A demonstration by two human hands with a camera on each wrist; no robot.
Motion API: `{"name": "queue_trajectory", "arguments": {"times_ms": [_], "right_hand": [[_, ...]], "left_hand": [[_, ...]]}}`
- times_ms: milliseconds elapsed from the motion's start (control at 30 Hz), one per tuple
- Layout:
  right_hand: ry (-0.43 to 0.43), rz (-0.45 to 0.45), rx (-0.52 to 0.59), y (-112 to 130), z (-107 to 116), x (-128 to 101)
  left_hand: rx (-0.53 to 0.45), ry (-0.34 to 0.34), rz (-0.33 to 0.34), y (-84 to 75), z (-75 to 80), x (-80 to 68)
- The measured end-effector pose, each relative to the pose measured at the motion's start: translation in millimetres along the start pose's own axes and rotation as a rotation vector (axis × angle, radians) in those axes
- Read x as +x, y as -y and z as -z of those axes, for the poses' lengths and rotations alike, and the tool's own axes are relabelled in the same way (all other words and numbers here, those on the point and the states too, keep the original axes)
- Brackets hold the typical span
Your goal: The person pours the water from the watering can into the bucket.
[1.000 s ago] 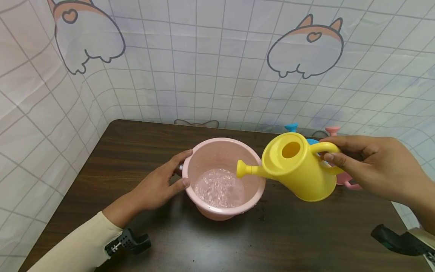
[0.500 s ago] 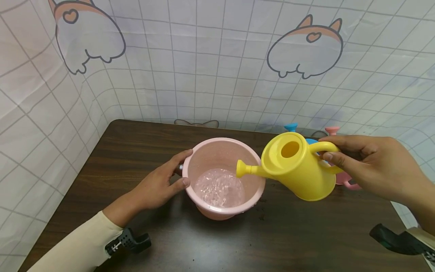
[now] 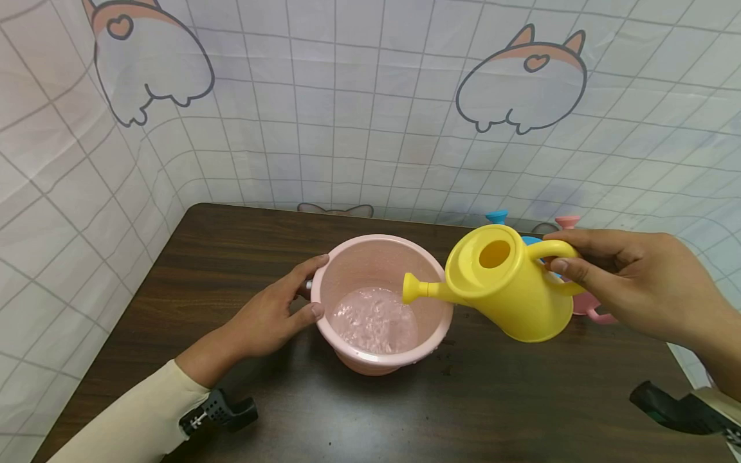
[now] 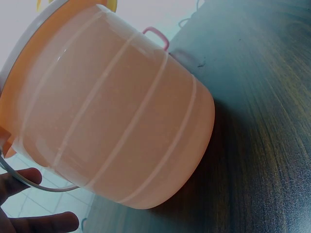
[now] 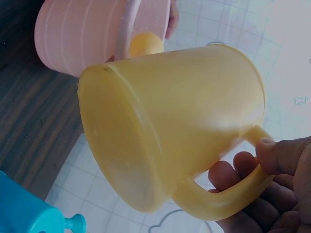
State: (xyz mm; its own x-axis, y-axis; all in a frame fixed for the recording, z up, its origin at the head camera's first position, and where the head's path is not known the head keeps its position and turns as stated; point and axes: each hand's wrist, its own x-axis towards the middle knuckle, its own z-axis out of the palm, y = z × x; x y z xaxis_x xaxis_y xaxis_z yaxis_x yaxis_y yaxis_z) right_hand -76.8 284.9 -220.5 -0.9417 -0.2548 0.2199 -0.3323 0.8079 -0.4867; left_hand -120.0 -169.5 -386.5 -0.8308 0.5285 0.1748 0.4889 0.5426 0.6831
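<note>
Left sleeve: a cream sleeve [image 3: 124,421] comes in from the near left corner, with a dark strap mount at the wrist.
Left hand: the left hand [image 3: 272,315] cups the left side of the pink bucket, thumb curled over the rim, fingers round the outer wall; its fingertips [image 4: 41,223] show beside the wire bail in the left wrist view.
Pink bucket: the pink bucket [image 3: 347,357] stands upright on the table near its middle, with rippling water [image 3: 375,319] in its bottom.
Right hand: the right hand [image 3: 631,283] grips the handle of the yellow watering can, thumb on top, fingers curled through the loop.
Yellow watering can: the yellow watering can [image 3: 509,289] is held off the table, tilted to the left, its spout tip over the bucket's right side, inside the rim.
Table: the dark wooden table [image 3: 492,399] bears the bucket.
Behind the can: a blue watering can [image 3: 496,217] and a pink watering can [image 3: 585,302], both largely hidden.
Backdrop: a white gridded cloth [image 3: 370,103] with cartoon animal prints.
</note>
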Motion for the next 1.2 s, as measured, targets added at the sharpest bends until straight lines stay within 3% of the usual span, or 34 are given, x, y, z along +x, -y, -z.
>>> {"name": "queue_trajectory", "arguments": {"times_ms": [400, 700, 1200], "right_hand": [[-0.005, 0.004, -0.012, 0.6, 1.1, 0.2], [0.008, -0.056, 0.025, 2.2, 1.8, -1.2], [-0.012, -0.007, 0.016, 3.3, 1.3, 0.1]], "left_hand": [[0.005, -0.006, -0.001, -0.1, -0.2, -0.2], [0.006, -0.007, 0.004, -0.6, -0.2, 0.1], [0.013, 0.003, 0.012, -0.9, 0.3, 0.1]]}}
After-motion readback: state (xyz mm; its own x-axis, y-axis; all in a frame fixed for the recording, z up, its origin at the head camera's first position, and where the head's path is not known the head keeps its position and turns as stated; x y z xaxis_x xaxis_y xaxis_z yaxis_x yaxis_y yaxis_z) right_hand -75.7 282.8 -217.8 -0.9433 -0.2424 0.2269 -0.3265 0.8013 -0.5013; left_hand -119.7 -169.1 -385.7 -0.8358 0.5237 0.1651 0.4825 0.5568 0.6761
